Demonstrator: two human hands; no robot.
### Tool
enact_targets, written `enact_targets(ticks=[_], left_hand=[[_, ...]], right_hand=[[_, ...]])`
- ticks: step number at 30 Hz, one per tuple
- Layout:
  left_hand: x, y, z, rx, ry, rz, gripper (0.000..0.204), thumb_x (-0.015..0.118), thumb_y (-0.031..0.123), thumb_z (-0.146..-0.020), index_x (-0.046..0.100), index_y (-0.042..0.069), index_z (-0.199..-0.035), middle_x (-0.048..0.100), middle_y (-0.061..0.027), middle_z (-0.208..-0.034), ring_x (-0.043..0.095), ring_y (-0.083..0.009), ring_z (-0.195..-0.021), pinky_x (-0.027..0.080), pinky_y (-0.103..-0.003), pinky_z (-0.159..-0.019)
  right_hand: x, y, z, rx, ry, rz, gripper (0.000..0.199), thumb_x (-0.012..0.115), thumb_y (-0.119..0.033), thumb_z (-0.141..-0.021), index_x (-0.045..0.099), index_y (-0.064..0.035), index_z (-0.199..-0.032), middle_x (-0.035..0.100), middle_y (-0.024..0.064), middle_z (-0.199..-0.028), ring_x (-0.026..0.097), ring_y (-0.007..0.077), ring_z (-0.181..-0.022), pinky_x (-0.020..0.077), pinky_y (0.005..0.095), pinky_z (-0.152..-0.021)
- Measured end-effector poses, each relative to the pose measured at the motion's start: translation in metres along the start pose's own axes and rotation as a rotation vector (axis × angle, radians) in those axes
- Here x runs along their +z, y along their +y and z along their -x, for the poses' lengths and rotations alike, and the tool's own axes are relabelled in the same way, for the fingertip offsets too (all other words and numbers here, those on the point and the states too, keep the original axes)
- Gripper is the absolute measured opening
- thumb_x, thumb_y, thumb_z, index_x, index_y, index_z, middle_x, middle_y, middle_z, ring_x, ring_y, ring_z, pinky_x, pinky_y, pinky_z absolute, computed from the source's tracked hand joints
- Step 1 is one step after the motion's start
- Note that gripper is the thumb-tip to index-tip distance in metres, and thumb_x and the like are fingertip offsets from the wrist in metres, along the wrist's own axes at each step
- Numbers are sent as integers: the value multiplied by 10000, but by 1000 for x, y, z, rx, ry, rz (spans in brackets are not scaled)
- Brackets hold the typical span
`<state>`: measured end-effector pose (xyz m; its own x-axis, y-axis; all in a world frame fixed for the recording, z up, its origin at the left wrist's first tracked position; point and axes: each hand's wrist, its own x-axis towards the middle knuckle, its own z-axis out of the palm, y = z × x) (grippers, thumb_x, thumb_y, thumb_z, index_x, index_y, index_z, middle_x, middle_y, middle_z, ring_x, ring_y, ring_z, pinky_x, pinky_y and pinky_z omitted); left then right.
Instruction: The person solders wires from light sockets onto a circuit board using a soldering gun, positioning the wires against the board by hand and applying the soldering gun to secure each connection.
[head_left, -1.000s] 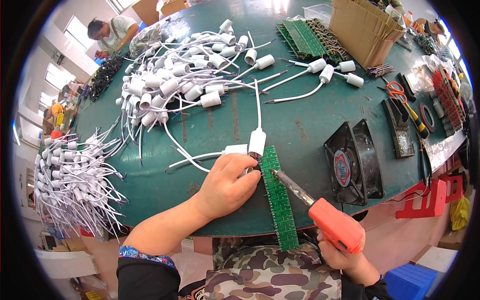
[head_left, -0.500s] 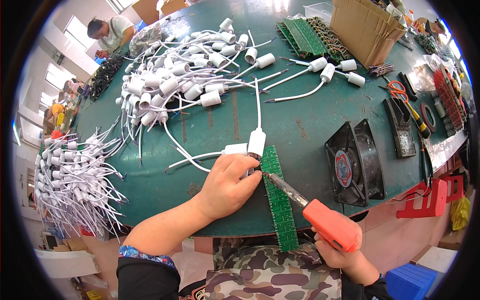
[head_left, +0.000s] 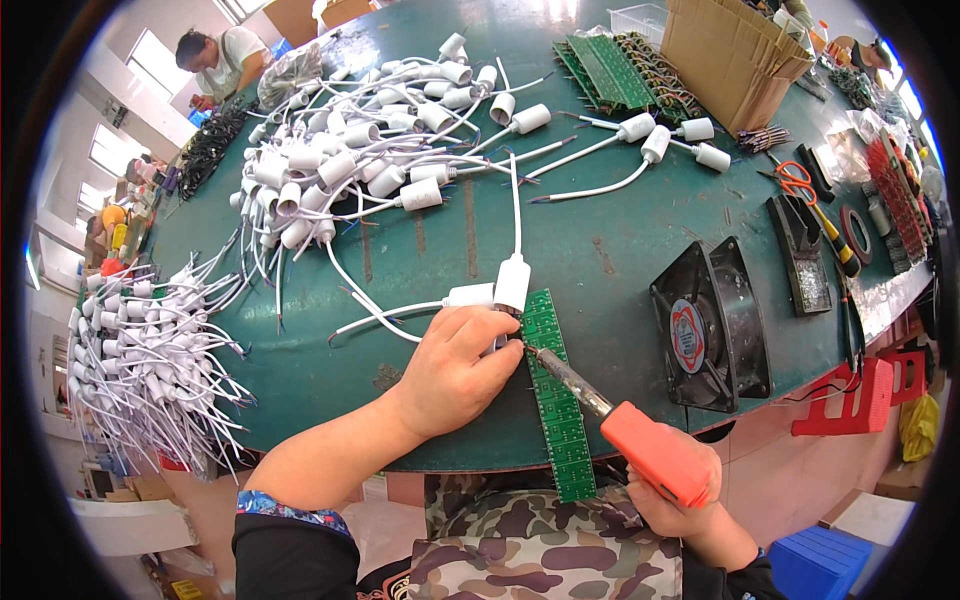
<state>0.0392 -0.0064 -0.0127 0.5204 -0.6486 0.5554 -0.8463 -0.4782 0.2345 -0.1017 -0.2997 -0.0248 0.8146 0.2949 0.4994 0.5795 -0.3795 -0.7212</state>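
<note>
A: Biggest 1st?
B: Green table (head_left: 620, 300). Far L, loose heap of white lamp sockets w/ leads (head_left: 338, 168); near L, neater socket stack (head_left: 130, 340). R side, blk cooling fan (head_left: 687, 337).
A: PCB strip (head_left: 562, 430)?
B: Ctr, near table edge, near end past it.
A: Hands?
B: R hand (head_left: 690, 512) wrapped round red handle of soldering iron (head_left: 640, 445). L hand (head_left: 455, 370): fingers bent, tips together at PCB's L edge; contents hidden, can't tell.
A: Progress?
B: One socket (head_left: 513, 285) at PCB's far L corner, another (head_left: 471, 296) just beside L hand. Iron tip (head_left: 533, 350) at L edge; joint too small to read. No sockets along near stretch: est. early, most of strip left. Heap prob. unwired; stack, can't tell.
</note>
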Motion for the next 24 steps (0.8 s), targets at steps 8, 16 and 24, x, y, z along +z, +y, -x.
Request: enact_targets(ticks=[8, 16, 24], left_hand=[[0, 0, 0, -2, 0, 2, 227, 727, 44, -735, 697, 8, -957, 622, -119, -1112, 635, -306, -1041, 504, -442, -880], [0, 1, 1, 7, 1, -11, 213, 723, 41, -748, 698, 4, -956, 621, -121, -1111, 636, -308, -1038, 507, -446, -882], [-3, 3, -3, 5, -8, -22, 273, 765, 6, -731, 694, 21, -995, 631, -122, -1125, 638, -316, -1021, 516, -438, -868]], right_hand=[[-7, -3, 10, 24, -7, 5, 668, 825, -51, -737, 522, 89, -1316, 718, 222, -1087, 750, 314, -759, 608, 373, -679], [-15, -11, 13, 20, 21, -1, 599, 804, -147, -833, 540, 97, -1311, 731, 177, -1076, 754, 286, -766, 615, 370, -752], [-11, -12, 28, 82, 67, 58, 514, 819, -178, -819, 636, 24, -1255, 690, 204, -1195, 750, 304, -900, 617, 377, -774]])
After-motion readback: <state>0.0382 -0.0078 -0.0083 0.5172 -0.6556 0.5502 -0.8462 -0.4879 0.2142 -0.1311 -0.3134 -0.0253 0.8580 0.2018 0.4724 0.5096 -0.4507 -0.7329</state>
